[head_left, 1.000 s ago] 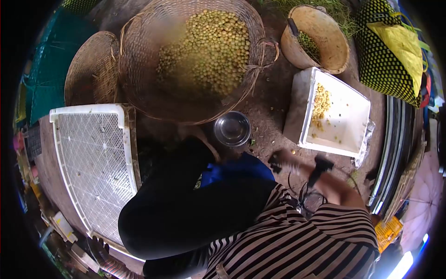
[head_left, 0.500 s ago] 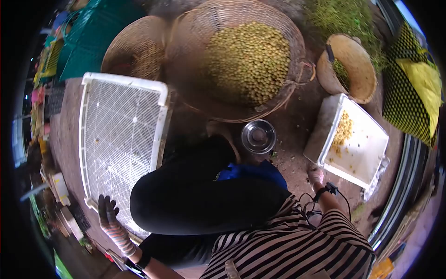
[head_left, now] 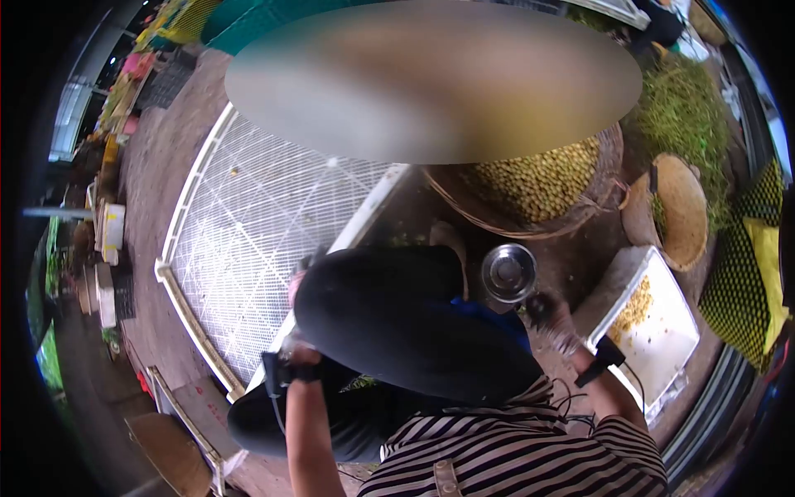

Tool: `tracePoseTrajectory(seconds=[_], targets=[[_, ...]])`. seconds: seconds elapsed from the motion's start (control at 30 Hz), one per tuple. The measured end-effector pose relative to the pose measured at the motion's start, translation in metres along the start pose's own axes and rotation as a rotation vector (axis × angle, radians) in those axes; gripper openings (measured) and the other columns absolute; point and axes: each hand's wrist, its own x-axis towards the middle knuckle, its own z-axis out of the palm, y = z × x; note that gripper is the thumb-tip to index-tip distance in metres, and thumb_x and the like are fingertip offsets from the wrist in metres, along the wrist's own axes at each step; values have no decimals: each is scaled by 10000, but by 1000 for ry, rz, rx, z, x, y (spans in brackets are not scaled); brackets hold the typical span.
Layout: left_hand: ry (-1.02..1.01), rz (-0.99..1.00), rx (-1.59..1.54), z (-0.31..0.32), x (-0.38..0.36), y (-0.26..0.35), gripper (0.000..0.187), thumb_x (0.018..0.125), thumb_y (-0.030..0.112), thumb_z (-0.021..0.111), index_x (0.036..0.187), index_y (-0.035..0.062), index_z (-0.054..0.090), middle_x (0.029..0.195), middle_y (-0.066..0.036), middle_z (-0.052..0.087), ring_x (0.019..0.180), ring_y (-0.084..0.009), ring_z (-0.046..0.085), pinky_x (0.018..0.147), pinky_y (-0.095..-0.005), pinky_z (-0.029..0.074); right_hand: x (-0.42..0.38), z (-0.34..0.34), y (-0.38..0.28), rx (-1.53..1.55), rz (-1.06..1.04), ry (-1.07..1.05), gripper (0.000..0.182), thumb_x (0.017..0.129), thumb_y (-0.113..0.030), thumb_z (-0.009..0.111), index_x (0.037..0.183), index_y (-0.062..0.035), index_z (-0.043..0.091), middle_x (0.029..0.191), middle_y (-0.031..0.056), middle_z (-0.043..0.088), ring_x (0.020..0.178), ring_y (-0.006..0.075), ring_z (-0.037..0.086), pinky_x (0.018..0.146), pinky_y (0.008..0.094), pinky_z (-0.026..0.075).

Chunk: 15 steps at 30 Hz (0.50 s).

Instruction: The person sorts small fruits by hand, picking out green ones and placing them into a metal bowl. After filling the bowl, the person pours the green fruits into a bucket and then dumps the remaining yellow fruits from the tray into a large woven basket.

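Observation:
My left hand [head_left: 296,335], gloved and motion-blurred, is at the near edge of a large white mesh tray [head_left: 248,207]. My black-clad knee [head_left: 397,323] partly hides it, so its grip is unclear. My right hand [head_left: 551,319], also gloved with a black wrist strap, hovers just right of a small steel bowl [head_left: 508,272] on the dirt floor. Its fingers look curled, but I cannot tell whether they hold anything. Beyond the bowl stands a big wicker basket [head_left: 609,178] of yellow-green round fruits [head_left: 538,178], partly covered by a blur patch.
A white tub [head_left: 662,331] with yellow pieces sits to the right. A smaller woven basket [head_left: 683,211] and a green pile [head_left: 679,108] lie beyond it, and a yellow-black mesh bag [head_left: 749,273] is at far right. Boxes and clutter [head_left: 108,248] line the left.
The view has swung left and up. My left hand has moved from the tray's near-left corner to beside my knee. My right hand has moved up toward the steel bowl.

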Motion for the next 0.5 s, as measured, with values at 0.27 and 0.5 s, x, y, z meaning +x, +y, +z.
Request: tracePoseTrajectory(seconds=[0.27, 0.5], targets=[[-434, -119, 642, -3, 61, 31, 369, 703, 173, 666, 1071, 151, 648, 879, -144, 646, 837, -370, 636, 721, -493, 503, 146, 42, -206, -664, -437, 98, 321, 882, -162, 621, 1184, -53, 609, 1039, 233, 658, 886, 413, 637, 779, 444, 518], [-452, -65, 586, -16, 90, 32, 347, 685, 266, 713, 1000, 126, 668, 769, -103, 586, 802, -310, 601, 672, -433, 487, 293, 244, -109, -793, -732, 142, 230, 846, -142, 653, 1065, -70, 654, 871, 146, 687, 845, 309, 681, 730, 363, 545]])
